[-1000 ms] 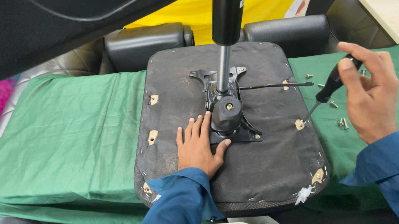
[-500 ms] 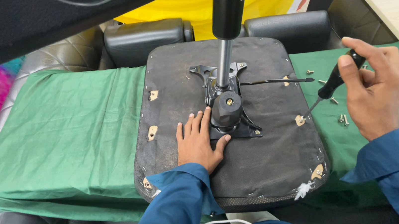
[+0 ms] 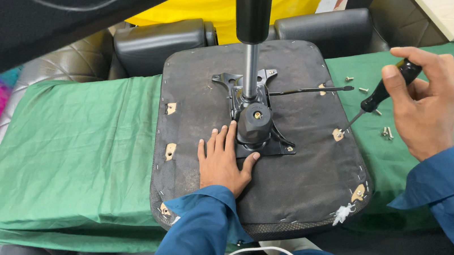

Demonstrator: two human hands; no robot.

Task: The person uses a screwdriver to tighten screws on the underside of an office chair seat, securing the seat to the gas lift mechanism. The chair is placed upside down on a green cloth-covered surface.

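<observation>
While the left hand (image 3: 221, 165) is being pressed flat, fingers apart, on the seat underside (image 3: 195, 100) | the screwdriver (image 3: 378, 96) is being clamped in the right hand (image 3: 424, 105) | tip being aimed toward 8 o'clock at the screw hole (image 3: 338, 133).

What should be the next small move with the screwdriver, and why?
Probably seat the tip squarely in the hole at the seat's right edge. The right hand holds the screwdriver slanted, its tip there, while the left hand lies flat beside the mechanism.
</observation>
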